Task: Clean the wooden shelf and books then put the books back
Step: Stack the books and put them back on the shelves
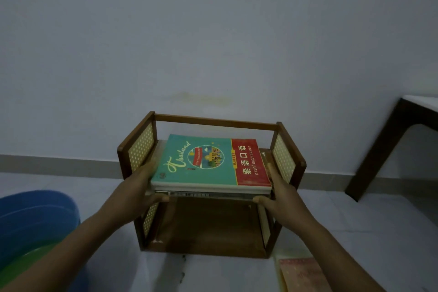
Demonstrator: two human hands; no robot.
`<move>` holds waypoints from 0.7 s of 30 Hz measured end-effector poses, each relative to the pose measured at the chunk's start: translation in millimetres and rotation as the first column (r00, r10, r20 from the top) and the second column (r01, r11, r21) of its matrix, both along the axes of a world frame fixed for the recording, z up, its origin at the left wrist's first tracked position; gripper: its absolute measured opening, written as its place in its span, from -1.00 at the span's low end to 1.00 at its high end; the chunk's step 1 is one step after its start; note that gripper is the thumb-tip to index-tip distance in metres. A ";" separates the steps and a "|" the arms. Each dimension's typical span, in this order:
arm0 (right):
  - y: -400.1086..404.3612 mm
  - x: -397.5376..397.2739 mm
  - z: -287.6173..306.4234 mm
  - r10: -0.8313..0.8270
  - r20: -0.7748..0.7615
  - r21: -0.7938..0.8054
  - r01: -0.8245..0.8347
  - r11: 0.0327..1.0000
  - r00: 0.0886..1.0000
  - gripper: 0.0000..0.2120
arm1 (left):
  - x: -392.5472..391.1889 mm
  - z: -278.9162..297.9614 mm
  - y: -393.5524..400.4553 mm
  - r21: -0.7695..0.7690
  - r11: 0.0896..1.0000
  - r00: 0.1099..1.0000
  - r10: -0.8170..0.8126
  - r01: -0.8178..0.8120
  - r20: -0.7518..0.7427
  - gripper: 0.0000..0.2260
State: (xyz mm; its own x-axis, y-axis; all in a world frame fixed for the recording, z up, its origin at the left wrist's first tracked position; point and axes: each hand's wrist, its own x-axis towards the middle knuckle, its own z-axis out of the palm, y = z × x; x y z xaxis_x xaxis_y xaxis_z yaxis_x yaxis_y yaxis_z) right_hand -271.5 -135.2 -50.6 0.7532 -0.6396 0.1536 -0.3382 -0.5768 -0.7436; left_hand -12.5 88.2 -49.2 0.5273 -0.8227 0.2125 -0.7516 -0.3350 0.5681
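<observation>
Currently the left hand (139,187) and right hand (278,191) grip opposite ends of the stack of books (211,173), fingers curled under it, at the wooden shelf's (215,121) upper tier; judged stiff, moderately heavy, glossy covers liable to slide, best supported underneath.

The small two-tier wooden shelf (214,123) has a dark brown frame, and its side panels are pale cream with a regular grid of small holes. The top book of the stack (203,161) has a teal cover with cream script lettering and a round, many-coloured emblem, and a red band on its right with cream characters; its page edges are off-white. At near left, the round plastic basin (35,216) is blue outside and green inside. At near right lies a pink patterned booklet (302,272) on pale yellow.
</observation>
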 end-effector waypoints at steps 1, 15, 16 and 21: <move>1.5 2.7 0.2 -0.025 -0.004 -0.031 0.025 0.999 1.000 -0.28 | -0.4 1.7 -3.7 0.002 1.000 1.000 0.012 -0.012 0.023 -0.31; 2.9 19.5 -0.6 -0.179 0.058 0.070 0.174 0.982 0.982 -0.56 | 6.0 -15.4 -25.7 -0.171 0.964 0.975 0.185 -0.204 -0.122 -0.73; 1.7 21.0 -3.0 -0.194 0.059 0.063 0.190 0.980 0.979 -0.55 | 5.7 -17.7 -27.3 -0.169 0.961 0.973 0.199 -0.218 -0.118 -0.73; 2.5 21.9 -7.2 -0.198 0.073 0.086 0.192 0.978 0.977 -0.54 | 5.1 -11.6 -25.1 -0.124 0.979 0.969 0.136 -0.164 -0.208 -0.72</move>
